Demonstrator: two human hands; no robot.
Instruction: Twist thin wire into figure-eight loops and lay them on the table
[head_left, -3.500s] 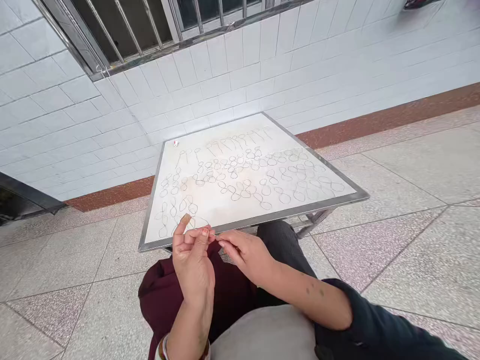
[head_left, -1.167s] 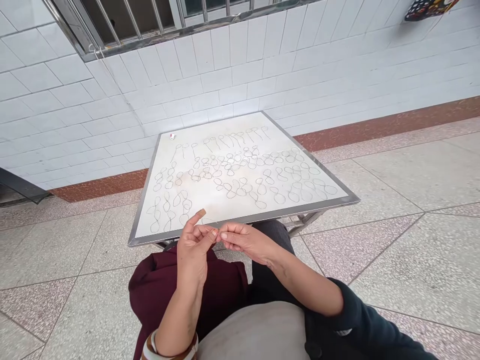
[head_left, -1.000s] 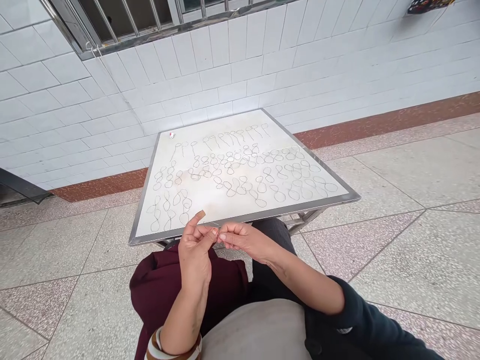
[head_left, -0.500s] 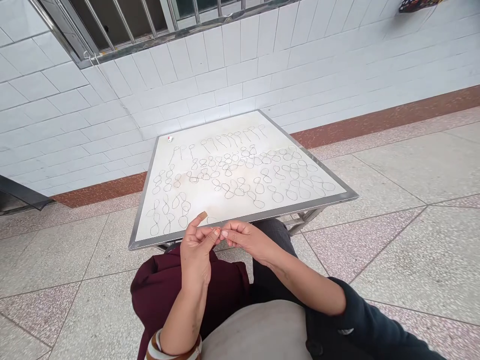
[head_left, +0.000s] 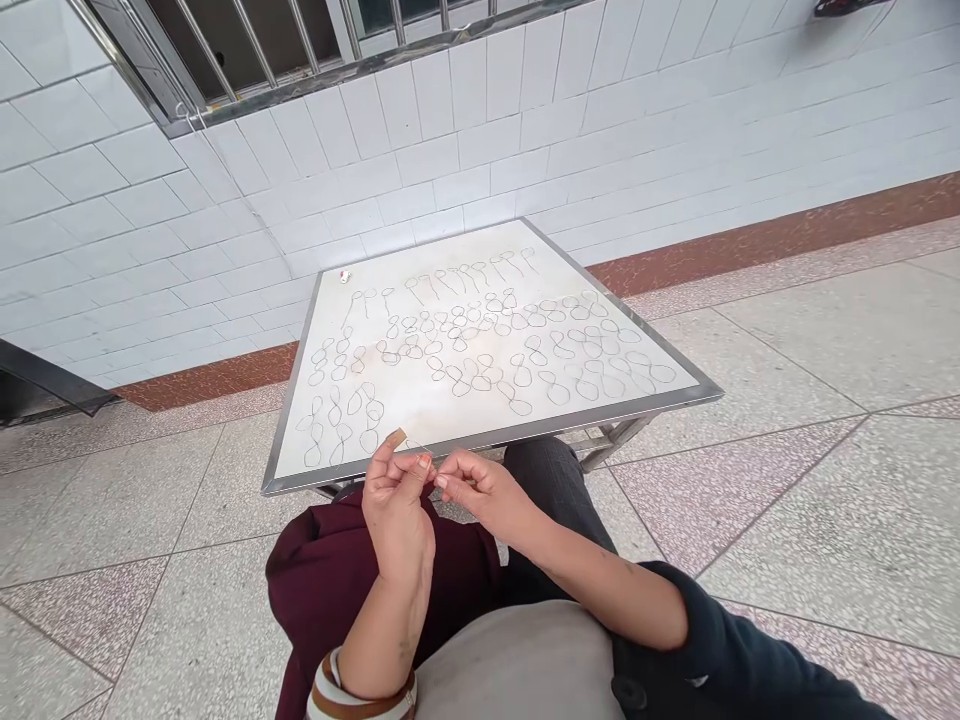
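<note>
My left hand (head_left: 397, 500) is closed in a pinch at the table's near edge, thumb against fingers. A tan strip wraps the tip of its raised finger. My right hand (head_left: 484, 495) pinches close beside it, with a small gap between the fingertips. Between them is a thin wire (head_left: 414, 444), part of whose loop shows just above the left fingertips; the rest is hidden by the fingers. Beyond the hands, several thin wires bent into figure-eights (head_left: 459, 378) lie spread over the white tabletop (head_left: 420, 415).
Along the far side lie several wires with one loop and a straight tail (head_left: 480, 275). A small red-and-white object (head_left: 344, 276) sits at the far left corner. The table has a grey metal rim (head_left: 645, 405). Behind it stands a white tiled wall (head_left: 450, 140) with a barred window.
My fingertips have drawn slightly apart and a little lower, with the right hand's fingers lifted more. The view has shifted slightly.
</note>
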